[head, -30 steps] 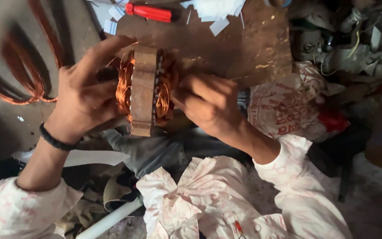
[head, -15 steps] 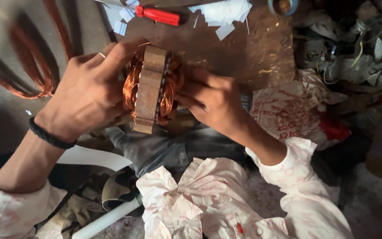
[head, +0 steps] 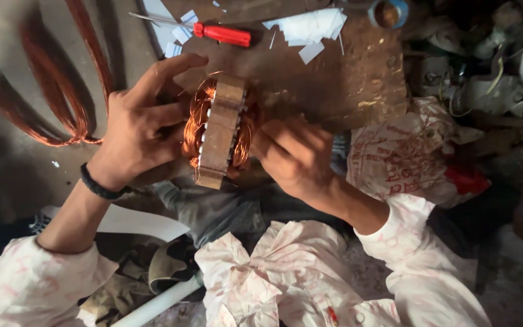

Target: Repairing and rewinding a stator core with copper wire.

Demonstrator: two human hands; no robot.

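- We hold the stator core (head: 220,130) on edge between both hands, just above the near edge of the worktop (head: 334,91). Its laminated rim faces up toward us, and copper windings (head: 195,124) bulge out on both flat faces.
- Our left hand (head: 143,124) is at 9 o'clock of the core. Its fingers are spread and wrapped against the left face, with the forefinger reaching over the top toward 12 o'clock. We judge that this grip braces the core so that it cannot roll.
- Our right hand (head: 295,154) is at 3 o'clock of the core. Its fingertips are bunched and pressed in at the right face of the windings. We cannot tell whether they pinch a strand or only press on the coil.
- Keeping the core upright leaves both coil faces open to the fingers, which appears to be why it is not laid flat.
- A red-handled screwdriver (head: 213,33) lies on the worktop at 12 o'clock of the core, apart from both hands.
- White paper scraps (head: 307,30) lie at 1 o'clock, beside the screwdriver.
- Loose hanks of copper wire (head: 62,97) lie at 9 o'clock, beyond the left hand and well apart from the core.
- A printed sack (head: 407,157) lies at 3 o'clock, beyond the right wrist.
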